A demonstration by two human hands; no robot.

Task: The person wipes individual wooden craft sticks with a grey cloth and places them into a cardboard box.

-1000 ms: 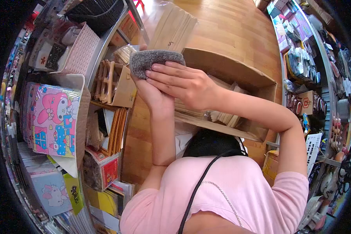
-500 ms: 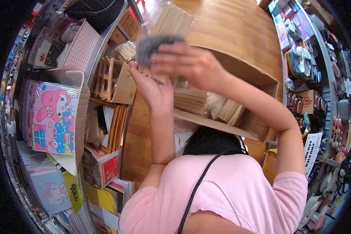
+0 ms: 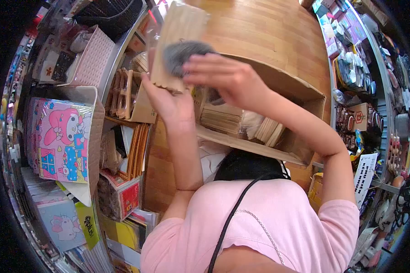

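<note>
A clear plastic pack of flat wooden pieces (image 3: 180, 22) rests upright in my left hand (image 3: 168, 102), its lower end on the palm and fingers behind it. My right hand (image 3: 228, 75) has its fingers closed round a dark grey cloth (image 3: 187, 54), which lies against the face of the pack and is blurred. Below both hands is an open cardboard box (image 3: 300, 157) holding bundles of thin wooden pieces (image 3: 221, 119) in plastic.
On the left, shelves hold a pink basket (image 3: 93, 57), a carton of cartoon-covered books (image 3: 64, 141) and wooden frames (image 3: 139, 150). Packaged goods fill the right-hand shelves (image 3: 360, 59). Wooden floor (image 3: 273, 27) shows beyond the box.
The pack and my left hand have shifted left, and the pack shows more clearly. My right hand remains near the same spot, with the cloth lower and slightly right on the pack.
</note>
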